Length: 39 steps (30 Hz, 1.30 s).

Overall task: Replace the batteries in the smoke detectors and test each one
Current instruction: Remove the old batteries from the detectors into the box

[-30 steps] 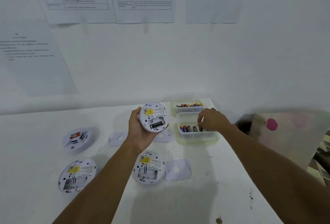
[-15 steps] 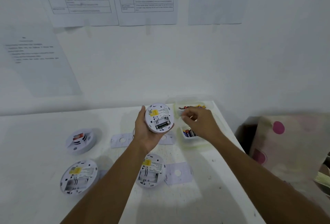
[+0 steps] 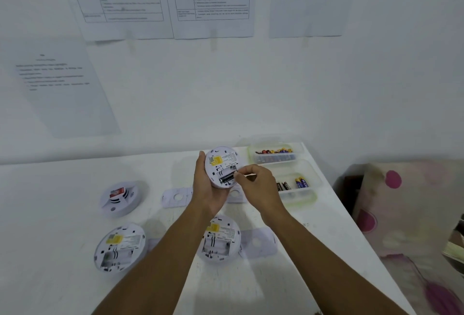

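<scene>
We are fitting a battery (image 3: 235,172) into the raised smoke detector (image 3: 221,161).
Our left hand (image 3: 207,190) is cupping its rim, the safest hold on light, brittle-looking plastic, above the white table (image 3: 62,227); our right hand (image 3: 258,183) is pinching what seems a battery at the open bay. Printed sheets (image 3: 213,1) are covering the wall (image 3: 251,88).

We see a white counter (image 3: 62,277) carrying a face-up detector (image 3: 120,198) at left, two upturned detectors, the left one (image 3: 120,247) and the centre one (image 3: 219,242), with flat mounting plates (image 3: 177,197) beside them. The far tub (image 3: 298,149) and near tub (image 3: 316,184), both holding batteries (image 3: 301,183), sit at the right rear.
</scene>
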{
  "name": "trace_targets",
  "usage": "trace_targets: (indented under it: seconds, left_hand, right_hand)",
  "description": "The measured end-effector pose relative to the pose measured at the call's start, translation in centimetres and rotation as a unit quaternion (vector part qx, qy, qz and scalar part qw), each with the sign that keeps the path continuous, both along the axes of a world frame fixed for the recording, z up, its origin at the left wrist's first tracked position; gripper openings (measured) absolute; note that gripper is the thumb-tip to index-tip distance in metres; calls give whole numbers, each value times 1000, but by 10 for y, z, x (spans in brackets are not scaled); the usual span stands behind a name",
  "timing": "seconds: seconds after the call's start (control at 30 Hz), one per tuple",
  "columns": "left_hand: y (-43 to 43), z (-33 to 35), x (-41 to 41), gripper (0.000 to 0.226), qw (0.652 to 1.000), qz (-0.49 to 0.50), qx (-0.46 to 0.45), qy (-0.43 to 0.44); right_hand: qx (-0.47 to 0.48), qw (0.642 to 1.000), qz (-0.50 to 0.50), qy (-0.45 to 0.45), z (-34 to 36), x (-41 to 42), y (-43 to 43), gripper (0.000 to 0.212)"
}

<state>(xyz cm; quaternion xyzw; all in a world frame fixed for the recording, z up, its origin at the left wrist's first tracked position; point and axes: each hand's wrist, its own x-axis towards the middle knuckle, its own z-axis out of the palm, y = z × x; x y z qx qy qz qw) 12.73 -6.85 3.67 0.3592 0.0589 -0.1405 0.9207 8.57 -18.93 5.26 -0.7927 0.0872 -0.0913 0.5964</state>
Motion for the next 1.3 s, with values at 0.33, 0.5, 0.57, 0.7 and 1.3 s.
trace_targets:
  seconds: [0.33,0.5,0.57,0.7,1.3]
  left_hand:
    - [-9,5,4,57,1000,-20,13,-7]
    - [-16,4,5,55,1000,-22,8,-6]
    - [-17,3,5,56,1000,-20,9,-8]
    - [-14,0,3,53,1000,-14,11,-8]
    - [11,-3,10,56,999,-35,-31,-1]
  right_hand:
    - [-18,997,-57,-53,-2,-2,-3,11]
    - [10,997,-63,-44,-5,3,-8,15]
    - [13,996,-70,-47,-6,2,-8,14]
    - [-4,995,-68,-70,1,1,-8,12]
    - [-386,908,129,95,2,61,-129,5]
